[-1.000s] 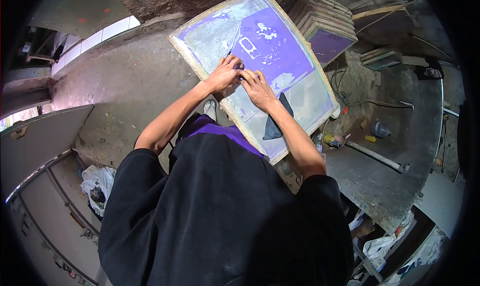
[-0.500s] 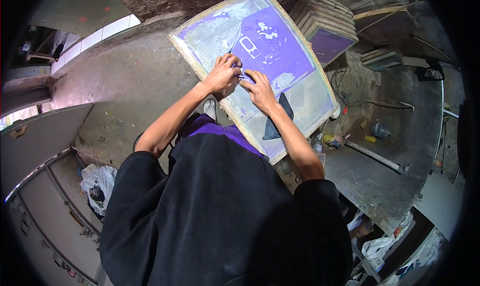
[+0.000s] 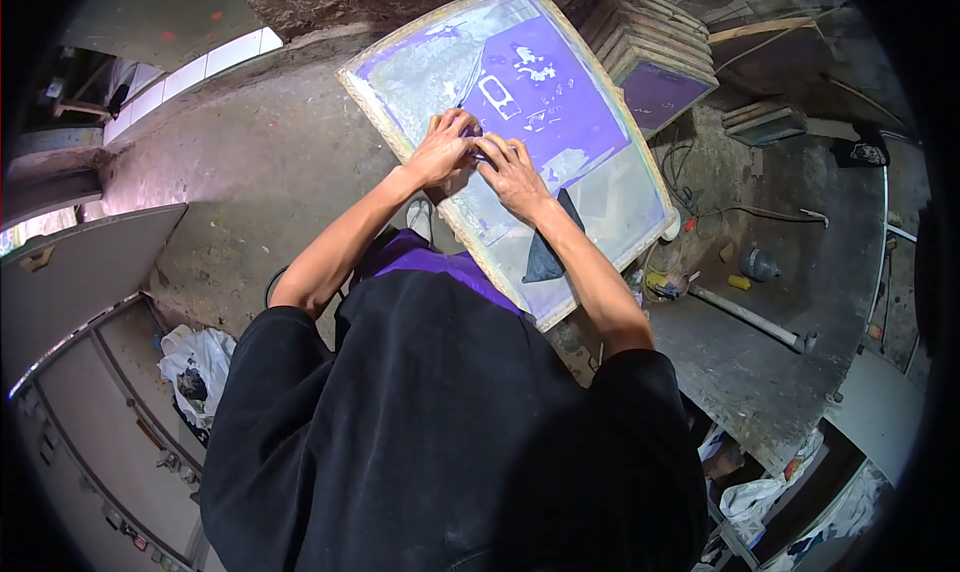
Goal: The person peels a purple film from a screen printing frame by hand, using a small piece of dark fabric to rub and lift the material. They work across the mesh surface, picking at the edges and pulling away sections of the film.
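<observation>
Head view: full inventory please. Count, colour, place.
Framed panel: 1, purple and grey, under the hands
Dark flat piece: 1, dark grey, on panel, by right forearm
Frame stack: 1, brown-edged, beyond panel; exact layers unclear
Smaller stack: 1, greyish, upper right
Rounded object: 1, dark grey, right
Small object: 1, yellow, beside it
Pipe: 1, pale grey, right
Plastic bag: 1, white, picture left
Shoe: 1 visible, light grey, below panel
Shirt: 1, black, bottom centre
Left hand: 1, bare, over panel
Right hand: 1, bare, over panel
</observation>
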Demonstrator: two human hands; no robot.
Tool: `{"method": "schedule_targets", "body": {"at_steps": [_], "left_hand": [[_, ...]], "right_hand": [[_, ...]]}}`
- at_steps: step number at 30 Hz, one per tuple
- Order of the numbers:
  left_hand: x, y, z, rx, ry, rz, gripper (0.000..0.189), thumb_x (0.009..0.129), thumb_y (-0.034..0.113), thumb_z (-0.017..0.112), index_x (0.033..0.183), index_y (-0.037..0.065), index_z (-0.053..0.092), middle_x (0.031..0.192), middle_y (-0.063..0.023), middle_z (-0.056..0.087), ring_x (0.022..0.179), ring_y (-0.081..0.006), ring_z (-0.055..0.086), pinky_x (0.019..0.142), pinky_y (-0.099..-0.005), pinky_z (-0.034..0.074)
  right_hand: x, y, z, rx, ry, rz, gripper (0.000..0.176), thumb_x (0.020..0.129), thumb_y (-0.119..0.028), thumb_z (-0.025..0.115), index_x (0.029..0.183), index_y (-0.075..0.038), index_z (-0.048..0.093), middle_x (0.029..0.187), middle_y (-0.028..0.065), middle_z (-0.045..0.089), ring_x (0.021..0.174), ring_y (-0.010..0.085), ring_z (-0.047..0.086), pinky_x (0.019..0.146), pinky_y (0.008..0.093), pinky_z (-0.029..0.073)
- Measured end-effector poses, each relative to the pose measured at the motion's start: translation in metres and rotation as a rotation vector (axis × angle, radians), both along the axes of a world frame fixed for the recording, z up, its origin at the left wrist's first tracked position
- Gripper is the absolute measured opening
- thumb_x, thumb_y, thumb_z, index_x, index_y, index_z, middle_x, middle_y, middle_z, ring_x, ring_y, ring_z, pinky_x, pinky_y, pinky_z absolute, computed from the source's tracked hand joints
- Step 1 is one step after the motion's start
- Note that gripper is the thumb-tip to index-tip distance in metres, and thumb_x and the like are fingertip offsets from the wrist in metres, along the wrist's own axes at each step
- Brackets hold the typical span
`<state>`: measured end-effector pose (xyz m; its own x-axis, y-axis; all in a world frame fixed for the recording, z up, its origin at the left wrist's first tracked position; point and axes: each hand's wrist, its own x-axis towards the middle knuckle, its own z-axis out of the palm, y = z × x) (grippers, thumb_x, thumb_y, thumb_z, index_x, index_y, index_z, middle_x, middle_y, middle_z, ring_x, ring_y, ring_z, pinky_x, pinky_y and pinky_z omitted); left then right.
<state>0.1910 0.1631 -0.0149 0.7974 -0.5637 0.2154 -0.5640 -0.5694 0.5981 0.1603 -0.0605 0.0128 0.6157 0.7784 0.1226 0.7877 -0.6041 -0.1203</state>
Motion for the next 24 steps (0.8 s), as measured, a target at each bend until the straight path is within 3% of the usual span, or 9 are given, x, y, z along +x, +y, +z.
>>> {"method": "schedule_targets", "body": {"at_steps": [6, 14, 17, 24], "left_hand": [[-0.008, 0.005, 0.006, 0.017, 0.019, 0.005, 0.03, 0.081, 0.016, 0.081, 0.109, 0.009, 0.072, 0.133, -0.0099, 0.053, 0.135, -0.0344, 0.041, 0.11, -0.0516, 0.035], [-0.008, 0.007, 0.009, 0.015, 0.036, 0.018, 0.028, 0.083, 0.018, 0.081, 0.108, 0.01, 0.072, 0.133, -0.0088, 0.053, 0.135, -0.0343, 0.04, 0.109, -0.0517, 0.035], [-0.007, 0.006, 0.009, 0.002, 0.031, 0.023, 0.028, 0.082, 0.019, 0.081, 0.107, 0.01, 0.073, 0.133, -0.0084, 0.053, 0.135, -0.0341, 0.04, 0.108, -0.0513, 0.035], [-0.006, 0.005, 0.009, 0.009, 0.043, 0.011, 0.026, 0.082, 0.019, 0.081, 0.106, 0.011, 0.073, 0.133, -0.0079, 0.054, 0.134, -0.0332, 0.041, 0.106, -0.0506, 0.035]], "right_hand": [[-0.001, -0.001, -0.016, -0.073, -0.054, 0.006, 0.022, 0.092, -0.008, 0.06, 0.113, 0.0, 0.063, 0.146, 0.0169, 0.051, 0.144, 0.0333, 0.042, 0.115, 0.0506, 0.037], [-0.011, 0.0, -0.021, 0.204, 0.079, -0.172, 0.028, 0.087, -0.001, 0.062, 0.115, -0.002, 0.064, 0.137, 0.0186, 0.056, 0.133, 0.0372, 0.052, 0.111, 0.0498, 0.042], [-0.018, -0.003, -0.009, 0.331, 0.174, -0.184, 0.036, 0.08, 0.004, 0.066, 0.115, -0.006, 0.067, 0.136, 0.0198, 0.057, 0.13, 0.0404, 0.053, 0.11, 0.0512, 0.044], [-0.023, -0.008, -0.017, 0.367, 0.179, -0.2, 0.038, 0.076, 0.008, 0.067, 0.11, -0.008, 0.071, 0.141, 0.0222, 0.056, 0.131, 0.043, 0.053, 0.111, 0.0509, 0.044]]}}
